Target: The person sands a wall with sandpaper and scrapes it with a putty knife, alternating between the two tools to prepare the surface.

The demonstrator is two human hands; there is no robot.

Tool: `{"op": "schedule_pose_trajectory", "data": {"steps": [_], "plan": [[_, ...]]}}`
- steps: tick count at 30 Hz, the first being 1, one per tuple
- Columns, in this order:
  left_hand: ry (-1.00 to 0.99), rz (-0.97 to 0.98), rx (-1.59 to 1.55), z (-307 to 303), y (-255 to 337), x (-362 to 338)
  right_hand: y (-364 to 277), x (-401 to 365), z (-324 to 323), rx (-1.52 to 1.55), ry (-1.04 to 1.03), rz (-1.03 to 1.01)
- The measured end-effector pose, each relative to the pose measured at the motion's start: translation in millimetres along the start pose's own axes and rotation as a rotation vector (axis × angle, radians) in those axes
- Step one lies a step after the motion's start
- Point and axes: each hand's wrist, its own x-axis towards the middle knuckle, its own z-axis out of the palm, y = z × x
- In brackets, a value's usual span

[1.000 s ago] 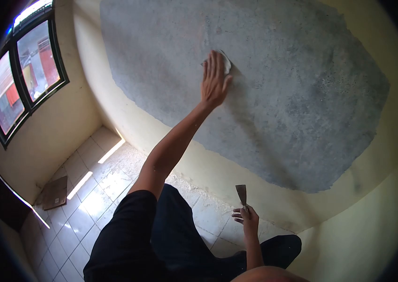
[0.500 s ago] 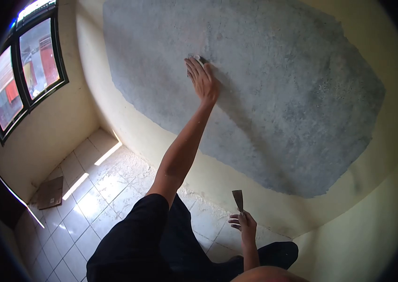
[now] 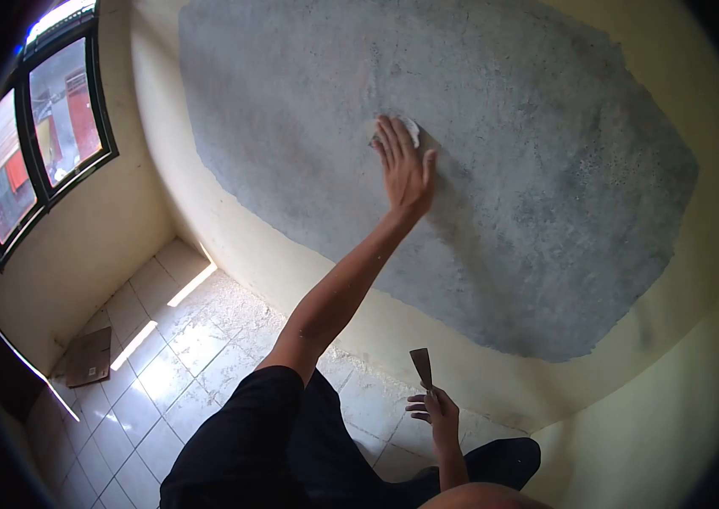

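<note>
My left hand presses a pale, crumpled sheet flat against the grey patch on the wall, its fingers over most of the sheet. A white edge of the sheet sticks out by the fingertips. Lower down, my right hand grips a putty knife near its base, with the blade pointing up and the other fingers partly spread. The knife is in front of the wall's lower part and does not visibly touch it.
Cream paint surrounds the grey patch. A dark-framed window is at upper left. Pale dust lies on the floor tiles along the wall's foot. A brown flat piece lies at the lower left.
My left hand has moved right and slightly down across the grey patch with the sheet. My right hand and the putty knife have shifted slightly left.
</note>
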Motion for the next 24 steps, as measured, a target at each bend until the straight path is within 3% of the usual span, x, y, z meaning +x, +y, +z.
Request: {"op": "schedule_pose_trajectory", "data": {"steps": [2,5,6,8,11,14,17,18,21,24], "plan": [[-0.054,0.071,-0.010,8,21,-13,-1,0,-3,-0.002,0.001,-0.009],[0.049,-0.099,-0.127,8,-6,-5,6,1,-8,0.022,0.038,-0.006],[0.153,-0.307,-0.174,2,-15,16,5,0,-11,0.019,0.064,-0.002],[0.313,-0.498,-0.109,-4,-28,70,3,-4,-22,0.037,0.084,-0.006],[0.251,-0.418,-0.140,-6,-24,77,13,-9,-38,0.041,0.126,0.021],[-0.110,-0.165,0.019,16,20,-32,18,-1,-38,0.055,0.115,0.013],[0.020,-0.202,-0.018,9,-4,6,-4,-8,-33,0.048,0.115,-0.031],[0.171,-0.282,-0.102,5,-14,40,-1,-12,-36,0.074,0.106,-0.060],[0.312,-0.470,-0.157,-8,-8,92,-1,-32,-43,0.050,0.135,-0.012],[0.074,-0.121,0.044,20,6,-8,3,-26,-47,0.054,0.175,0.011]]}}
